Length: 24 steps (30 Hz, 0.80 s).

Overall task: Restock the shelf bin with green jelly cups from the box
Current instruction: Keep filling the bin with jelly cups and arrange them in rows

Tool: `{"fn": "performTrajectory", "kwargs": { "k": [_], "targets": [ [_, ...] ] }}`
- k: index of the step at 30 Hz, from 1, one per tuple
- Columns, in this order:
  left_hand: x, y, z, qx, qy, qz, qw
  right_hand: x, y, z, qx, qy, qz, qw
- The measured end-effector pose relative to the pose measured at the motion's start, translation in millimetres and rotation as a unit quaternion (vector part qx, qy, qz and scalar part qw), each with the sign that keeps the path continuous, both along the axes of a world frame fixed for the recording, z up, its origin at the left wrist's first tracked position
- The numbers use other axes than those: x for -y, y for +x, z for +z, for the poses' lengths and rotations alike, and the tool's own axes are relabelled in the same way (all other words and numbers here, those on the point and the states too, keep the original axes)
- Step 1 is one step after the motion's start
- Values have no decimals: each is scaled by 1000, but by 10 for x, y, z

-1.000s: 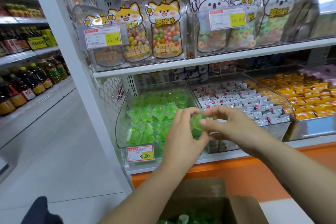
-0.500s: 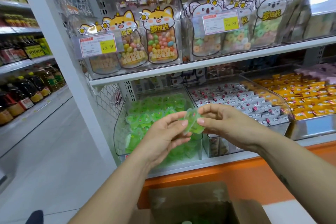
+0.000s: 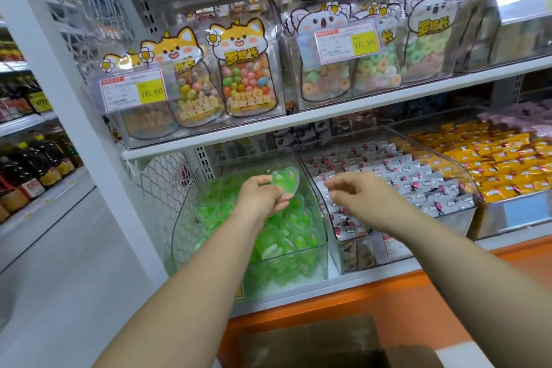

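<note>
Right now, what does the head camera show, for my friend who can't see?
The left hand holds a green jelly cup over the clear shelf bin of green cups. The right hand hovers empty beside it.

Glossy clear plastic bin point(image 3: 321, 236); matt cardboard box point(image 3: 313, 343).

Green heart-shaped jelly cup point(image 3: 285, 182) above full bin point(image 3: 310, 251).

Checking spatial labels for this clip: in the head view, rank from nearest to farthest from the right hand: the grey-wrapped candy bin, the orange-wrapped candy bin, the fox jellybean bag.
From the right hand:
1. Grey-wrapped candy bin, directly beneath it.
2. Orange-wrapped candy bin, further right on the same shelf.
3. Fox jellybean bag, one shelf up, to the left.
</note>
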<state>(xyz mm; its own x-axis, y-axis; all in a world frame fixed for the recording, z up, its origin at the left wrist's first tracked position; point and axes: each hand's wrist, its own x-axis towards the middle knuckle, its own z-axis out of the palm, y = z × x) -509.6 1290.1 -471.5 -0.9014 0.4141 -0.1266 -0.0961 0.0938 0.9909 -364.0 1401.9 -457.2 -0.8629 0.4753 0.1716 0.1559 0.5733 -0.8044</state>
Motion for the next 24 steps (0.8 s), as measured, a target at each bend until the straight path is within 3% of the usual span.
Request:
{"fn": "performTrajectory", "kwargs": {
  "k": [7,15,17,19,24],
  "targets": [
    [-252,-182,-104,9,-72,24,997,-14,-49,-69,59,15,28,998],
    [-350,-242,-212,-76,-210,-6,975,-36,-109,-131,51,-6,30,998],
    [-349,-259,-214,-178,-303,-19,936,-23,-118,-135,51,-3,32,998],
    [-325,-251,-184,-290,-392,-35,872,-14,-116,-130,49,5,34,998],
    [-138,-293,-109,-427,-431,-77,791,4,-88,-108,54,23,39,998]
  ]
}}
